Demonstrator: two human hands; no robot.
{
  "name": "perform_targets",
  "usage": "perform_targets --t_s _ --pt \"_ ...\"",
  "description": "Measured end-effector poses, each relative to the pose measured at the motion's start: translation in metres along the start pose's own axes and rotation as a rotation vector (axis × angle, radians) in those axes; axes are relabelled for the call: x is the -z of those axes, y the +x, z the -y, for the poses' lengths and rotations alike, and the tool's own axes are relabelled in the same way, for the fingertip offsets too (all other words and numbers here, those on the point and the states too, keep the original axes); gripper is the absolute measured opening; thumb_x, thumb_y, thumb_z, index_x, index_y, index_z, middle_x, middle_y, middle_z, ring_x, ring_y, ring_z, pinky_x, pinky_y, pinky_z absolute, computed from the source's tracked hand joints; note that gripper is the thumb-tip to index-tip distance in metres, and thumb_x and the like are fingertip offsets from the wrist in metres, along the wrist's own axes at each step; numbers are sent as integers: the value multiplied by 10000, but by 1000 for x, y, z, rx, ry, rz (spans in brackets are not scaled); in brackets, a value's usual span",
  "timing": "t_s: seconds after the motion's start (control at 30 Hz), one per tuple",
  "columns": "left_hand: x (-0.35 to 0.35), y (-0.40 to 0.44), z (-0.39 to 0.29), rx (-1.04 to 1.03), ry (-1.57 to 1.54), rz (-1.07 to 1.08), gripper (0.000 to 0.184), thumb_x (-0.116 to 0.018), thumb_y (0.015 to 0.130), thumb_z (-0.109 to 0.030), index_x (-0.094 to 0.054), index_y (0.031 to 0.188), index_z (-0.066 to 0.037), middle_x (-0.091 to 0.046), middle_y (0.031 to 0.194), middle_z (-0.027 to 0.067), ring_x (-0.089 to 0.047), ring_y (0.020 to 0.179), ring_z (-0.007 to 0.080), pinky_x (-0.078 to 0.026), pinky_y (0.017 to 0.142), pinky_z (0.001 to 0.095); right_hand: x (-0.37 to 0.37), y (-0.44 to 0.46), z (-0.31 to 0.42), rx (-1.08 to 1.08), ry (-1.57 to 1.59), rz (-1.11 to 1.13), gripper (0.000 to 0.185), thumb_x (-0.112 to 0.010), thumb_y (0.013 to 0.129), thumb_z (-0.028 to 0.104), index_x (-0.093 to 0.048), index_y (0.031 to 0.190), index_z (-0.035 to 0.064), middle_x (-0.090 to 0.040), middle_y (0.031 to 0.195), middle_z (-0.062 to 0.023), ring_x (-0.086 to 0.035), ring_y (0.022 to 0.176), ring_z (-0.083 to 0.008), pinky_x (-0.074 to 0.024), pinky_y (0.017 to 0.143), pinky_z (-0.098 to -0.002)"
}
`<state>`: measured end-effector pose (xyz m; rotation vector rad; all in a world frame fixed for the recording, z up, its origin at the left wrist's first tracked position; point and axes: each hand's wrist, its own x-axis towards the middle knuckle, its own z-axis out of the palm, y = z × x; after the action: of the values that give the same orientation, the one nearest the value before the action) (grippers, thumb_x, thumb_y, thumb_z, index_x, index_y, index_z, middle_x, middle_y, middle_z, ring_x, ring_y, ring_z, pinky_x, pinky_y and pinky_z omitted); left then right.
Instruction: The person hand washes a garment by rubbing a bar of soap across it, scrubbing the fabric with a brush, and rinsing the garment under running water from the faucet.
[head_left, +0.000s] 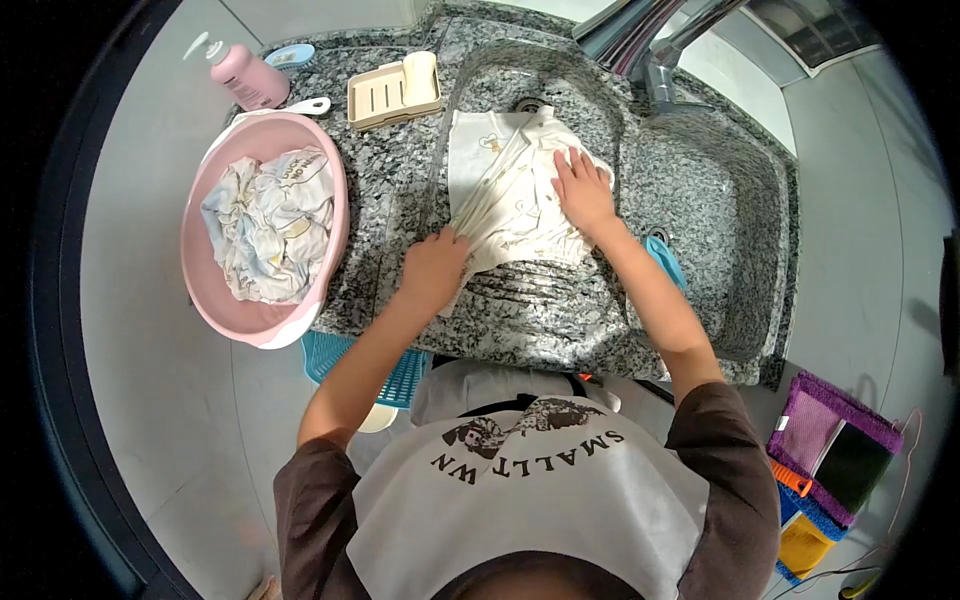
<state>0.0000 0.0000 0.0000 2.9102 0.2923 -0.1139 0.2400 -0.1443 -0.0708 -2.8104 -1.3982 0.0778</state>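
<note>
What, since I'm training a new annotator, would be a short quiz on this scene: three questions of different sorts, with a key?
1. Multiple choice: what lies in the pink basin?
A) a pump bottle
B) bunched fabric
C) a soap dish

2. True or false: the left hand and the right hand are both on the white cloth.

3. Short answer: which of the two hands is nearer the metal tap?

Key: 1 B; 2 true; 3 the right hand.
</note>
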Motion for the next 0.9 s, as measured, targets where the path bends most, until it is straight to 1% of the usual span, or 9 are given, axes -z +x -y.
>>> perform_targets --t_s 0.23,0.33,0.43,0.53,0.63,0.7,0.77,0.83,0.9 --pt "-10 -3 -7 0 -15 -58 222 -597 676 -68 -538 886 -23 -519 894 112 -586 788 247 -501 599 342 36 -42 -3 410 226 -164 376 -541 805 260 -505 1165 161 -439 1253 -126 -378 1200 -297 -310 973 -412" --pt "-8 -2 -4 -6 -12 -49 226 -597 676 -72 -536 888 -24 -518 905 116 -588 781 246 -503 592 340 28 -36 -6 357 286 -264 154 -567 785 186 -608 902 94 -532 1101 -94 -491 1014 -283 -384 868 -389" --pt "-7 -2 -2 -11 -10 -47 231 -599 676 -75 -532 891 -25 -517 912 121 -590 780 247 -504 587 339 32 -24 -7 155 445 -265 164 -565 793 185 -598 909 75 -577 993 -115 -516 967 -296 -399 834 -393" --pt "-7 -3 0 -15 7 -52 238 -601 678 -82 -528 898 -27 -519 915 125 -590 781 248 -506 588 339 41 8 -28 -191 945 -442 196 -507 862 199 -560 916 18 -582 745 -118 -518 634 -172 -428 614 -283" --pt "-10 -4 2 -23 16 -59 247 -601 682 -89 -525 909 -30 -526 939 130 -590 777 252 -505 587 339 54 42 -60 -368 998 -555 194 -512 848 174 -552 955 18 -577 771 -122 -549 690 -220 -443 659 -336" --pt "-9 -3 3 -27 15 -77 251 -601 683 -92 -524 914 -31 -529 957 133 -590 773 254 -504 584 339 68 41 -52 -320 568 -779 205 -513 811 130 -552 988 32 -567 894 -155 -551 832 -282 -441 759 -361" --pt "-4 -5 -2 12 48 -19 251 -597 690 -100 -532 923 -31 -531 989 141 -587 805 260 -494 631 344 69 26 -30 -22 570 -625 263 -511 781 128 -543 1020 21 -527 984 -171 -510 932 -308 -411 839 -380" --pt "0 -5 -4 16 41 -11 253 -595 691 -98 -538 927 -31 -532 997 143 -576 844 259 -477 686 353 76 2 5 146 356 -95 342 -528 777 164 -505 1080 7 -516 999 -164 -497 961 -294 -397 853 -387" --pt "0 -5 -7 21 34 -3 254 -594 691 -96 -544 932 -31 -532 1005 145 -565 884 257 -459 740 362 42 -1 4 143 210 -168 389 -540 775 216 -489 1102 9 -513 1018 -156 -491 972 -291 -393 850 -394"
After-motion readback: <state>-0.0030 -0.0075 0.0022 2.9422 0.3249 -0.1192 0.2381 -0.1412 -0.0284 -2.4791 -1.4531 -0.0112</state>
